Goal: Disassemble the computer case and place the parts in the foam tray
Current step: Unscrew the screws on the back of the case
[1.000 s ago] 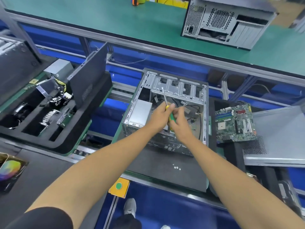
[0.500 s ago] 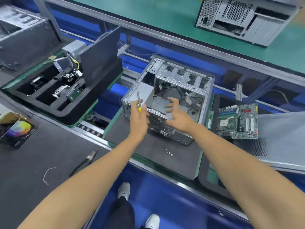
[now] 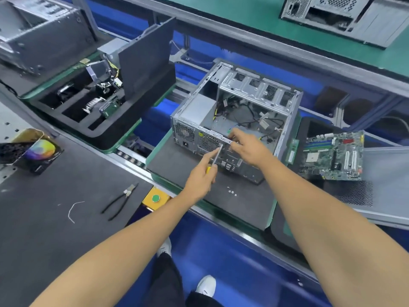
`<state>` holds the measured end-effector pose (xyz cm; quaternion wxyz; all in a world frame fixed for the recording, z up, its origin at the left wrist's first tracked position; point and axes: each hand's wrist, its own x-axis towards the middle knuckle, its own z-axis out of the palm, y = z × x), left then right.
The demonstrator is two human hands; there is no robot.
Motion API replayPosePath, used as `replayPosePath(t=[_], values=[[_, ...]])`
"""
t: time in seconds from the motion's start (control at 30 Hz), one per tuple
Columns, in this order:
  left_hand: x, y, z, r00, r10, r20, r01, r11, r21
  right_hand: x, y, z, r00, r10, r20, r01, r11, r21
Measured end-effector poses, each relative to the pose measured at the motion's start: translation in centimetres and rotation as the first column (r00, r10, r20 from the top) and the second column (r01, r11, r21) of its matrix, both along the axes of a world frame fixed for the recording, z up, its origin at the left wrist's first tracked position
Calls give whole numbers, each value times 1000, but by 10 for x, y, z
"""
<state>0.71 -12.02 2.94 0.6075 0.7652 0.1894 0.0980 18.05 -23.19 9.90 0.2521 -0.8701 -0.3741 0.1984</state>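
An open grey computer case (image 3: 254, 89) lies on a dark mat (image 3: 177, 165), with loose cables inside. My left hand (image 3: 200, 179) grips a yellow-handled screwdriver (image 3: 215, 156) whose tip meets the case's near rear edge beside the fan grille. My right hand (image 3: 247, 147) rests on that same edge, fingers curled over the rim by the tip. A black foam tray (image 3: 99, 131) at the left holds several removed parts. A green motherboard (image 3: 334, 156) lies to the right of the case.
Pliers (image 3: 120, 201) and a bit of white wire (image 3: 74, 210) lie on the near-left mat. Small screws (image 3: 232, 192) sit in front of the case. A yellow box with a green button (image 3: 155, 198) is at the conveyor edge. Another case (image 3: 345, 16) stands on the far green bench.
My left hand swung the screwdriver from upright at the case's left corner down to its near rear edge. My right hand drew back from the case interior onto that edge. The view shifted right.
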Motion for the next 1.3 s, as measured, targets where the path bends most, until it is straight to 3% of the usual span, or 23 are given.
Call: replayPosePath(t=[0.8,1.3], values=[[11,16,-10,985,-171,12,169,982,84,3,1,-3,996,-26,-86,31,998,58],[14,22,-18,981,-188,36,186,980,70,3,0,-2,996,-9,-88,16,997,77]])
